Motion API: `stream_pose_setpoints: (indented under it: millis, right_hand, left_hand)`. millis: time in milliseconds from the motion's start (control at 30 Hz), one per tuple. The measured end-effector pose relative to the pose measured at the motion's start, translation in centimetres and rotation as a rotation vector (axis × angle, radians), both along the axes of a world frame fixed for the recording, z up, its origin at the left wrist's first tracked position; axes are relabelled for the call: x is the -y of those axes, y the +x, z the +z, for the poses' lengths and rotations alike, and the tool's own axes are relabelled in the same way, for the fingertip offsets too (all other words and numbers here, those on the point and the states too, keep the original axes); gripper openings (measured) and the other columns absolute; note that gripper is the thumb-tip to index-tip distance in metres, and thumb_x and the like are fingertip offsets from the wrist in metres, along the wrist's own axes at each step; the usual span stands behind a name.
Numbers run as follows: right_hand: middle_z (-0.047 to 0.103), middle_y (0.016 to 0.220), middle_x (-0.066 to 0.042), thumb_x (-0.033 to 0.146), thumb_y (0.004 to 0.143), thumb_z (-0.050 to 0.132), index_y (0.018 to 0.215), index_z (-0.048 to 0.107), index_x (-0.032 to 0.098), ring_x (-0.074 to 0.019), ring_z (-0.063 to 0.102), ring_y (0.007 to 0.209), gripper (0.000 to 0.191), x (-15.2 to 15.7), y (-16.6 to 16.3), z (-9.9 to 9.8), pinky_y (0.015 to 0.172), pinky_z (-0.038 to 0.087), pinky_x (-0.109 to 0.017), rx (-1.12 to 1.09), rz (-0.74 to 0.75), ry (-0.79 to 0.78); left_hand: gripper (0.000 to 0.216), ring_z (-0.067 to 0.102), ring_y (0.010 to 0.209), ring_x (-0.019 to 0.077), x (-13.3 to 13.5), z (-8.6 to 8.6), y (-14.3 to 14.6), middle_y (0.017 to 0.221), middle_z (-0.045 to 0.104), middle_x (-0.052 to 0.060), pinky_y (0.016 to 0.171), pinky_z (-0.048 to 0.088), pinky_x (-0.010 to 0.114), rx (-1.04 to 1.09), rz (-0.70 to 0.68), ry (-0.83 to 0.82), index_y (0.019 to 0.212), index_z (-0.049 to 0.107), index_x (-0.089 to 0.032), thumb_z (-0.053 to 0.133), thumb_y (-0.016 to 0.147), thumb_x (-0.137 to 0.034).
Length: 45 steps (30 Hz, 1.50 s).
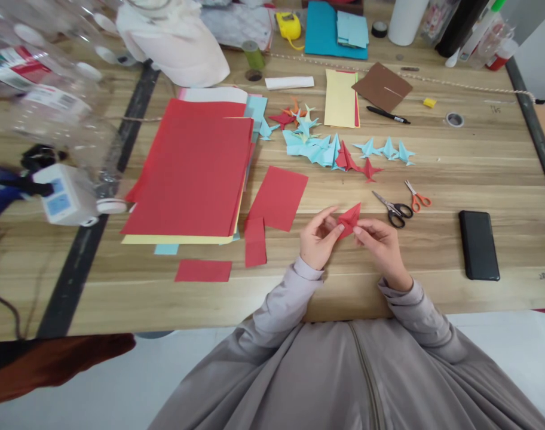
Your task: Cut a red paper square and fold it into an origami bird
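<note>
A small folded red paper piece (349,220) is held just above the wooden table (434,257) near its front edge. My left hand (317,239) pinches its left side with thumb and fingers. My right hand (382,245) pinches its right side. Both hands are closed on the paper. A red paper rectangle (279,197) lies just left of the hands.
A stack of red and yellow sheets (192,173) lies to the left, with red offcuts (204,270) in front. Several folded paper cranes (330,149) sit behind. Two pairs of scissors (395,209) and a black phone (478,245) lie to the right. Plastic bottles (52,89) stand far left.
</note>
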State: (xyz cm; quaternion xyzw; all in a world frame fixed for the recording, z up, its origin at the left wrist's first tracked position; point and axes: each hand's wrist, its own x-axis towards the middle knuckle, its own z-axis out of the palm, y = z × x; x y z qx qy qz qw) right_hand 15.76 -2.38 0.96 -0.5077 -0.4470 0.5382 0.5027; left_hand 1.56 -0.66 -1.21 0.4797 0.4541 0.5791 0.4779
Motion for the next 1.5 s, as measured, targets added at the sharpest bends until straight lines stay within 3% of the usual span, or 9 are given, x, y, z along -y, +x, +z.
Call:
stream_pose_setpoints:
  millis: [233,333,433,567,700,833,1067,1267,1500]
  right_hand:
    - [0.071,0.076,-0.002,0.042,0.076,0.069,0.085,0.071,0.023,-0.0145,0.061,0.065,0.021,0.0,0.1,0.2,0.064,0.052,-0.03,0.026,-0.048,0.0]
    - [0.07,0.074,-0.001,0.041,0.079,0.066,0.082,0.072,0.023,-0.0141,0.061,0.063,0.02,-0.1,0.3,0.3,0.062,0.05,-0.029,0.05,-0.072,0.016]
    - [0.069,0.071,-0.002,0.039,0.079,0.067,0.072,0.071,0.022,-0.0146,0.06,0.064,0.019,-0.1,0.3,0.2,0.064,0.049,-0.03,0.087,-0.073,0.032]
    - [0.067,0.068,-0.002,0.039,0.075,0.07,0.065,0.067,0.02,-0.015,0.059,0.064,0.022,0.0,0.1,0.0,0.064,0.048,-0.03,0.142,-0.025,0.035]
    - [0.061,0.063,0.001,0.042,0.073,0.072,0.066,0.058,0.02,-0.0116,0.054,0.058,0.027,0.1,-0.1,-0.2,0.058,0.045,-0.026,0.144,-0.072,0.009]
    - [0.062,0.068,0.001,0.043,0.072,0.073,0.077,0.061,0.02,-0.0113,0.055,0.059,0.026,-0.1,-0.1,-0.4,0.056,0.045,-0.025,0.12,-0.052,-0.027]
    - [0.065,0.065,0.0,0.037,0.075,0.072,0.071,0.066,0.019,-0.0122,0.057,0.058,0.02,0.0,0.1,-0.8,0.058,0.046,-0.027,0.147,-0.069,0.025]
    - [0.066,0.064,0.0,0.036,0.071,0.075,0.071,0.066,0.019,-0.0115,0.056,0.056,0.02,-0.1,0.1,-0.4,0.057,0.045,-0.026,0.083,-0.084,-0.01]
    - [0.057,0.053,0.003,0.045,0.072,0.072,0.06,0.06,0.017,-0.0087,0.047,0.048,0.033,-0.3,0.1,-0.5,0.05,0.038,-0.023,0.114,-0.023,-0.069]
  left_hand:
    - [0.02,0.046,0.057,0.0108,0.2,-0.2,-0.2,0.058,0.049,-0.002,0.055,0.04,0.025,-0.171,0.059,0.118,0.095,0.076,-0.026,0.07,0.076,-0.024]
    - [0.018,0.058,0.07,0.0139,0.4,0.0,-0.2,0.078,0.065,0.004,0.064,0.048,0.028,-0.107,0.012,0.118,0.094,0.075,-0.024,0.065,0.08,-0.027]
    - [0.017,0.063,0.085,0.0176,0.5,0.4,-0.2,0.092,0.069,0.007,0.075,0.051,0.033,-0.091,-0.056,0.105,0.093,0.074,-0.022,0.062,0.082,-0.028]
    - [0.014,0.064,0.077,0.0175,0.6,0.6,0.2,0.084,0.071,0.007,0.07,0.052,0.032,-0.104,-0.004,0.064,0.079,0.072,-0.019,0.074,0.071,-0.031]
    - [0.017,0.063,0.065,0.0146,0.7,0.2,0.4,0.075,0.071,0.005,0.065,0.052,0.029,-0.032,0.01,-0.054,0.072,0.07,-0.017,0.075,0.07,-0.033]
    - [0.022,0.062,0.059,0.0132,0.7,0.1,0.4,0.067,0.069,0.002,0.06,0.051,0.027,0.029,-0.047,-0.124,0.073,0.065,-0.017,0.079,0.064,-0.032]
    - [0.039,0.068,0.063,0.0151,0.3,0.1,0.4,0.07,0.072,0.001,0.062,0.054,0.028,0.151,-0.105,-0.268,0.084,0.059,-0.017,0.084,0.056,-0.028]
    - [0.032,0.066,0.062,0.0145,0.1,-0.3,0.4,0.068,0.071,0.002,0.063,0.055,0.029,0.166,-0.108,-0.273,0.073,0.064,-0.015,0.085,0.053,-0.03]
    - [0.029,0.062,0.055,0.011,0.2,-0.3,0.2,0.062,0.069,0.001,0.056,0.051,0.024,0.139,-0.077,-0.25,0.068,0.065,-0.015,0.086,0.051,-0.027]
